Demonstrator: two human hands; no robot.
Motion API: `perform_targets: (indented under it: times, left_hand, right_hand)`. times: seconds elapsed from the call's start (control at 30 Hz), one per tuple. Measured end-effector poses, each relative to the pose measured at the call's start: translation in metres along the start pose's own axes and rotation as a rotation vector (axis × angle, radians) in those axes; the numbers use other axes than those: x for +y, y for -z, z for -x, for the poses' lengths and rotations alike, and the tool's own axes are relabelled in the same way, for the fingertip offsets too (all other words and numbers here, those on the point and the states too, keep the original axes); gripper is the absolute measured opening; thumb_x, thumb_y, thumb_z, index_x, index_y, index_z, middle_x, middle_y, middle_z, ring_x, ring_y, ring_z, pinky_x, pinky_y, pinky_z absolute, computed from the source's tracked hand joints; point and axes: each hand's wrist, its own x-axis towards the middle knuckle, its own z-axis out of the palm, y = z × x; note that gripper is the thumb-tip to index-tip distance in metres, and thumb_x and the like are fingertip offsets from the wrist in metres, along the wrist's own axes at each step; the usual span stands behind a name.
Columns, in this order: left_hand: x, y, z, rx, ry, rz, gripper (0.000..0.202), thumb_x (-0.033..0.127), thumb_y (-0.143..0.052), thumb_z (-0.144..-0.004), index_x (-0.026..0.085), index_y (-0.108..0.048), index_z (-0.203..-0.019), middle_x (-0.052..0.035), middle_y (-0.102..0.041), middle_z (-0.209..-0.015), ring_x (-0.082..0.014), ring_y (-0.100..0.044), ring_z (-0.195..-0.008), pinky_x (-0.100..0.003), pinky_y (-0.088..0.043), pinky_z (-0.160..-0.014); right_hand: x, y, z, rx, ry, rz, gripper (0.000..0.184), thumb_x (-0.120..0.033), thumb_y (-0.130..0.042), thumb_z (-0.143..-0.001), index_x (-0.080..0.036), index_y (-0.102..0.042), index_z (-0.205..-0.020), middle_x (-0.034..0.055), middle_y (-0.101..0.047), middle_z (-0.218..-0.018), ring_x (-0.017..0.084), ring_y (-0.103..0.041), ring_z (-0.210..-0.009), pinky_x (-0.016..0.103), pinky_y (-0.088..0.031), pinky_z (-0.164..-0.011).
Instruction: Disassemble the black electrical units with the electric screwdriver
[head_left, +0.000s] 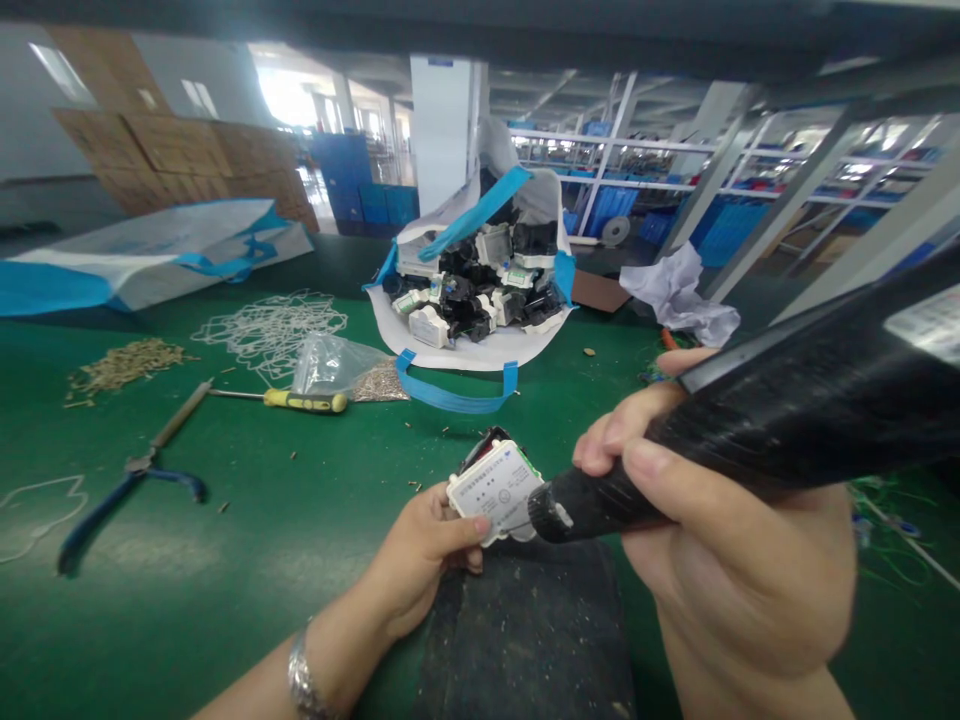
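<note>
My left hand (pixel 427 540) grips a small white plastic module (pixel 496 492) with printed text on its face and a dark part behind its top edge. Wrapped round a black electric screwdriver (pixel 720 430) is my right hand (pixel 720 530). The screwdriver's nose comes up to the module's lower right, and its thin bit seems to lie across the printed face; whether it touches a screw I cannot tell. Below the module lies a black mat (pixel 532 630). Beyond it, a white bag (pixel 480 345) with blue handles lies open, full of white and black modules (pixel 487 270).
Long-handled pliers (pixel 139 465) and a yellow screwdriver (pixel 304 400) lie left. Near them are white cords (pixel 274 325), brown plugs (pixel 127 365) and a clear bag of screws (pixel 379 380). Another bag (pixel 172 250) lies back left; crumpled paper (pixel 682 295) sits right. A shelf edge (pixel 480 35) crosses above.
</note>
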Motion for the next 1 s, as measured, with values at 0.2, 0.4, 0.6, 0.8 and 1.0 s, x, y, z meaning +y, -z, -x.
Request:
perform_targets:
  times: [0.2, 0.4, 0.6, 0.8, 1.0]
  left_hand:
    - [0.003, -0.002, 0.001, 0.013, -0.027, 0.02, 0.031, 0.022, -0.07, -0.06, 0.01, -0.056, -0.085, -0.0043, -0.057, -0.074, -0.0078, -0.044, -0.052, -0.018, -0.036, -0.044]
    - [0.001, -0.001, 0.002, 0.038, -0.054, 0.027, 0.035, 0.02, -0.073, -0.057, 0.011, -0.056, -0.086, -0.0025, -0.058, -0.07, -0.0093, -0.046, -0.055, -0.018, -0.034, -0.046]
    - [0.0, -0.001, 0.002, 0.053, -0.07, -0.002, 0.038, 0.018, -0.073, -0.056, 0.011, -0.054, -0.087, -0.0031, -0.061, -0.072, -0.0097, -0.049, -0.057, -0.017, -0.033, -0.048]
    - [-0.002, -0.002, 0.002, 0.027, -0.066, 0.015, 0.045, 0.015, -0.076, -0.052, 0.011, -0.051, -0.088, -0.0057, -0.064, -0.08, -0.0145, -0.057, -0.071, -0.021, -0.042, -0.064]
    - [-0.002, -0.002, 0.003, 0.049, -0.044, -0.053, 0.039, 0.02, -0.075, -0.055, 0.011, -0.051, -0.085, -0.0047, -0.063, -0.072, -0.0122, -0.054, -0.059, -0.017, -0.038, -0.047]
  right_hand:
    - [-0.001, 0.003, 0.008, -0.022, -0.019, 0.089, 0.011, -0.012, -0.059, -0.068, -0.019, -0.058, -0.077, 0.0026, -0.053, -0.072, 0.022, -0.053, -0.065, 0.037, -0.047, -0.059]
    - [0.0, -0.001, 0.01, -0.094, -0.034, 0.061, 0.019, -0.009, -0.061, -0.066, -0.021, -0.058, -0.08, 0.0014, -0.053, -0.075, 0.022, -0.054, -0.065, 0.036, -0.049, -0.058]
    - [0.01, -0.002, -0.004, -0.036, -0.099, -0.063, 0.029, -0.008, -0.057, -0.067, -0.02, -0.053, -0.093, -0.0018, -0.054, -0.065, 0.017, -0.052, -0.055, 0.029, -0.045, -0.054]
    - [0.026, 0.005, -0.021, 0.127, -0.26, -0.139, 0.035, -0.011, -0.059, -0.057, -0.016, -0.046, -0.088, -0.0018, -0.053, -0.055, 0.016, -0.049, -0.046, 0.024, -0.043, -0.046]
    - [0.032, 0.01, -0.03, 0.202, -0.383, -0.176, 0.036, -0.015, -0.063, -0.051, -0.017, -0.046, -0.083, -0.0013, -0.052, -0.052, 0.016, -0.048, -0.045, 0.024, -0.043, -0.043]
